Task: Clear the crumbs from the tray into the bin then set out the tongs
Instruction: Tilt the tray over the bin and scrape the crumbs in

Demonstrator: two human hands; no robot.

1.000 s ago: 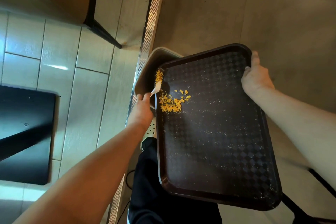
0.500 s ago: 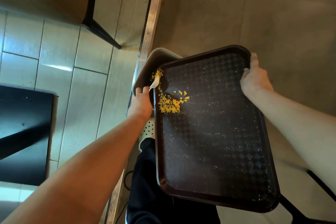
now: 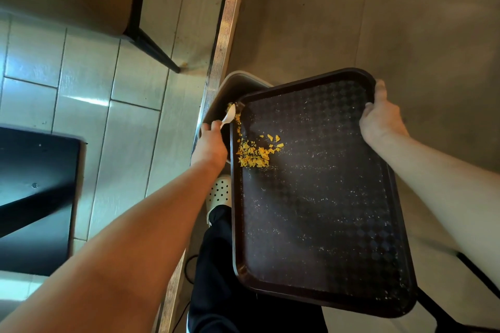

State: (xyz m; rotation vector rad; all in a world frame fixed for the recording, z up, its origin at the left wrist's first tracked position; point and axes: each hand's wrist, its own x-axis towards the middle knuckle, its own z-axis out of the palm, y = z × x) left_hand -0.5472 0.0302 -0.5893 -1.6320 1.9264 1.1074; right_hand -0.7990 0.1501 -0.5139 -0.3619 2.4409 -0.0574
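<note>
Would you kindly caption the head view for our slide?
Left hand scrapes yellow crumbs with a white spoon off a brown tray, held by right hand, into a bin.

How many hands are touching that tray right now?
1. The right hand grips the tray at its far right corner. The left hand holds a small white spoon at the tray's far left corner, by the crumbs, above the bin.
</note>
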